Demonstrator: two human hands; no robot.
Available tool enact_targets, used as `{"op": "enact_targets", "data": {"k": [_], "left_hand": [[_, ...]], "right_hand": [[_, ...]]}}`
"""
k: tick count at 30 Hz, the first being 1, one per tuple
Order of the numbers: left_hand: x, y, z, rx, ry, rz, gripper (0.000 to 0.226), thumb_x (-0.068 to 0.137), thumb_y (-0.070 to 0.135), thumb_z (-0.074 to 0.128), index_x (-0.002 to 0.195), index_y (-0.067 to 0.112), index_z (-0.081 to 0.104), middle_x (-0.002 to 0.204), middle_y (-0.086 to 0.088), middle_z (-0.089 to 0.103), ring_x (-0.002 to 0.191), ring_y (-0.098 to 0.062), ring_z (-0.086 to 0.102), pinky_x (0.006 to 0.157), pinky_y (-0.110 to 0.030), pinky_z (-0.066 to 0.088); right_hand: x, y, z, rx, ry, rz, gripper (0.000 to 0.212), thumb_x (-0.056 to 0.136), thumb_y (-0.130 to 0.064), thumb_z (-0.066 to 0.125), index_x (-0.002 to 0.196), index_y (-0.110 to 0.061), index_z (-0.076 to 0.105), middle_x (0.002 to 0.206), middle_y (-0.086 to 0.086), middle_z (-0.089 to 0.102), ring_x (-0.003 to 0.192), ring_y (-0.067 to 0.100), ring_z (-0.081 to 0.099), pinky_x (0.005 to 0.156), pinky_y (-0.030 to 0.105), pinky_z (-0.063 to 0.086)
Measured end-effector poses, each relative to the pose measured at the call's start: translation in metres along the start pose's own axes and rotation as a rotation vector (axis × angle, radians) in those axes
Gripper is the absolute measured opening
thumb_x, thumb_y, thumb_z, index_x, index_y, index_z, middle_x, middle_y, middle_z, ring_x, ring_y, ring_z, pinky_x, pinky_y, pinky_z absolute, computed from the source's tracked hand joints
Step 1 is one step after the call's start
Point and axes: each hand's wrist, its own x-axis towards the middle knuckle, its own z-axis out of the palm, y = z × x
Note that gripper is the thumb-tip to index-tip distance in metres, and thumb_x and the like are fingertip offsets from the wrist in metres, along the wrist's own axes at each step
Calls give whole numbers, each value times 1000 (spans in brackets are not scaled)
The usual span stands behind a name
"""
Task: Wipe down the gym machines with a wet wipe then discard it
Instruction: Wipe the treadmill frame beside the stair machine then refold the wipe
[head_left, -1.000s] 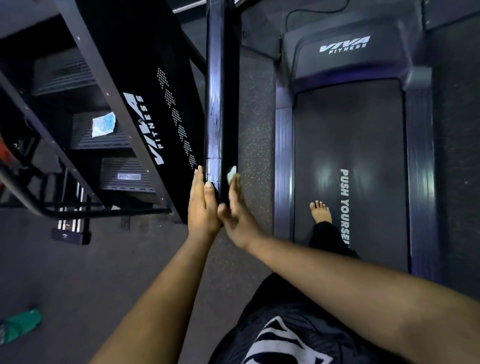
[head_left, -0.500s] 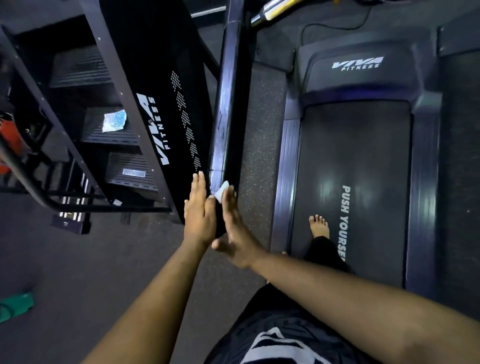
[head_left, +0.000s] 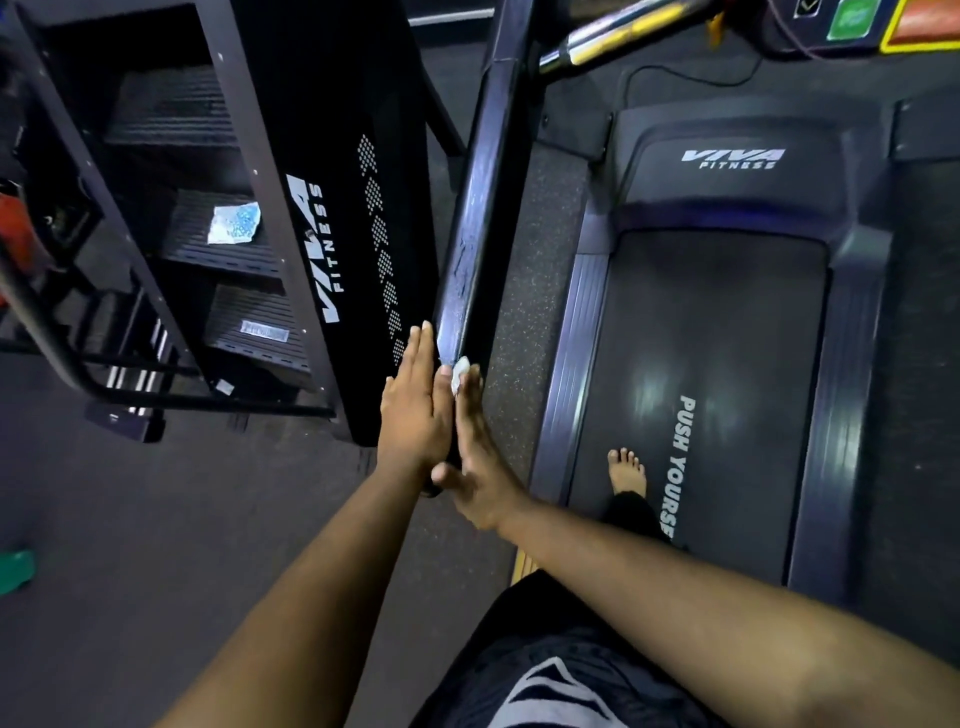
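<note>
As our flat hands slide further down the dark handrail (head_left: 485, 208) than a second ago, left hand (head_left: 415, 410) open against one side, right hand (head_left: 480, 467) straight-fingered pressing the wet wipe (head_left: 460, 371) on the other, we judge this rail nearly wiped.

A gym: treadmill (head_left: 717, 364) beside stair-climber machine (head_left: 291, 234)

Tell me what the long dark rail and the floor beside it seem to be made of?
The rail looks like painted or coated metal: dark, glossy, with streaky highlights along it. The floor looks like rubber matting: matte black with pale flecks. Neither can be confirmed by sight alone.
</note>
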Motion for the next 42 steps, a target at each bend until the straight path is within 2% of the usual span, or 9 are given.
{"op": "enact_targets", "data": {"k": [5,8,12,17,19,25,31,37,42], "left_hand": [[2,-1,0,31,-13,-11,69,101,62,15,163,33,13,171,10,10,147,8,6,125,-53,17],[0,0,0,31,-14,-17,68,101,61,15,163,34,13,171,10,11,153,0,10,125,-53,15],[1,-1,1,29,-12,-27,63,102,57,17,162,38,10,170,12,12,154,-4,13,125,-53,15],[1,1,0,41,-7,-29,63,103,57,17,162,37,11,170,12,15,154,-2,11,125,-54,16],[1,1,0,44,-7,-33,62,103,56,17,162,37,11,170,12,15,154,-2,12,124,-55,17],[-1,5,-1,63,-40,-50,58,108,47,27,162,39,8,171,9,10,155,-7,15,126,-52,9],[-1,7,-1,102,-16,-57,56,108,46,22,162,40,7,171,7,10,156,-11,12,125,-55,10],[-2,8,-3,134,-45,-48,58,110,45,26,162,40,0,172,5,-3,157,-14,6,125,-56,4],[12,15,-10,155,-15,-10,60,107,35,36,162,32,16,172,4,6,157,-13,8,125,-58,7]], "right_hand": [[68,-13,-44,80,168,151,134,66,-101,18,158,-12,-19,165,3,-27,153,13,-23,127,44,-5],[57,-10,-45,43,95,140,134,66,-102,18,158,-12,-20,164,0,-30,152,11,-24,125,34,-8],[11,-6,-15,70,-35,110,128,72,-97,20,155,-12,-25,161,-1,-37,150,13,-30,124,35,-12],[66,-16,-45,200,199,359,140,55,-108,15,160,-19,-14,168,-1,-17,155,12,-12,127,34,-2],[76,-20,-54,209,206,440,142,50,-110,15,161,-25,-12,169,-5,-13,156,13,-5,127,37,2],[30,-32,-16,289,106,330,137,57,-106,21,160,-23,-14,167,-7,-21,154,10,-14,127,33,-2],[91,-37,-60,170,250,422,144,48,-110,13,160,-24,-12,169,-2,-11,156,14,-4,127,37,0],[39,-32,-24,71,95,194,134,60,-105,16,158,-20,-18,165,-6,-24,153,9,-20,126,34,-8],[91,-37,-62,74,223,233,135,60,-105,19,160,-21,-16,167,-2,-21,154,12,-18,127,47,-4]]}}
